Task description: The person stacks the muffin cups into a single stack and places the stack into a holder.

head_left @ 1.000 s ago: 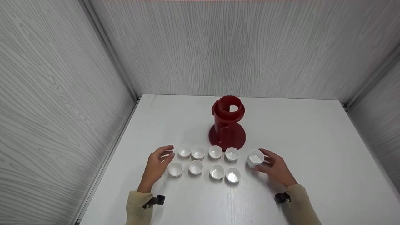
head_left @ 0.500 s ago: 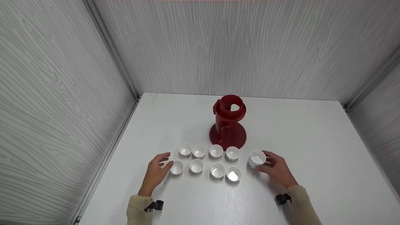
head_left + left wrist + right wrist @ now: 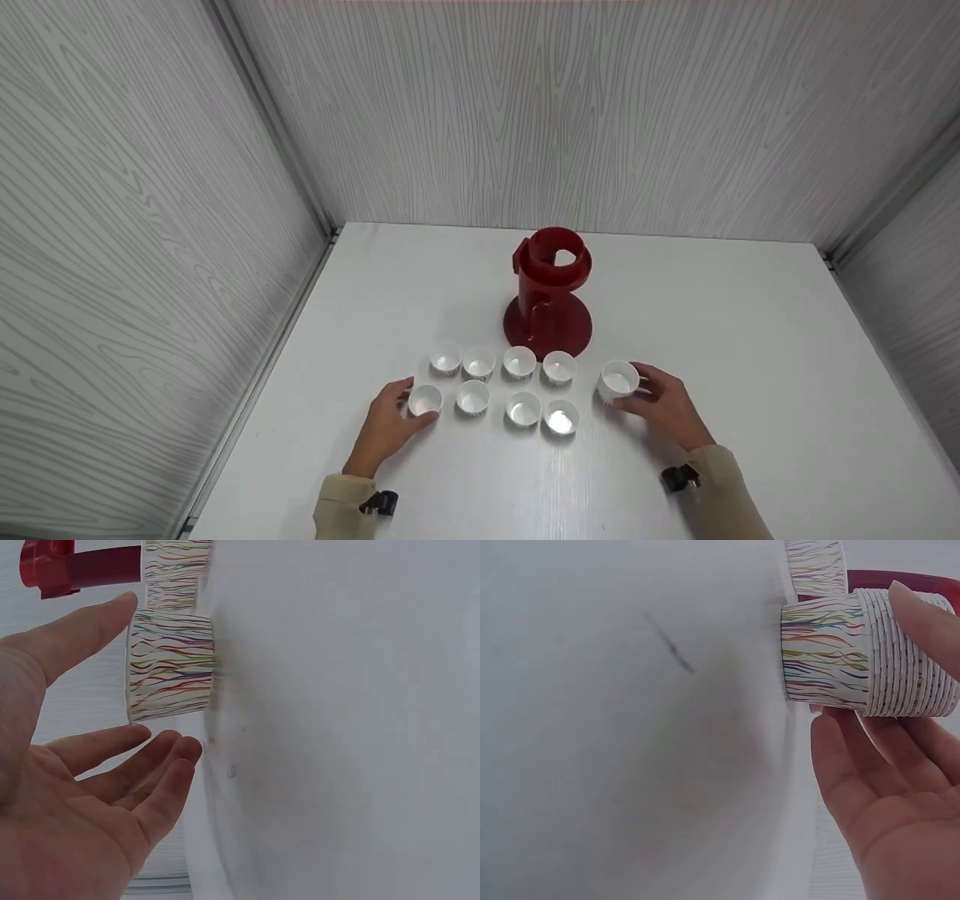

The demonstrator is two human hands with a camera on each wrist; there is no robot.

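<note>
At the front left of the cup group, my left hand (image 3: 386,429) is around a single white paper cup (image 3: 425,402). The left wrist view shows this cup (image 3: 172,667) with thin coloured wavy lines; the thumb is at its rim, while the other fingers spread loosely just off its opposite side. Over on the right, my right hand (image 3: 664,411) holds a stack of nested paper cups (image 3: 618,381) between thumb and fingers. The stacked rims (image 3: 904,652) show as several ridges in the right wrist view, and the stack stands upright on the table.
Several more single paper cups (image 3: 519,363) stand in two rows between the hands. Behind them is a red stand (image 3: 551,330) with a round base and a ring-shaped top. Grey wood-grain panels (image 3: 525,120) enclose the white table (image 3: 712,315) at the back and sides.
My left hand has moved forward from beside the rows to the front-left cup, its thumb coming round the cup's near side. The right hand stays on the stack.
</note>
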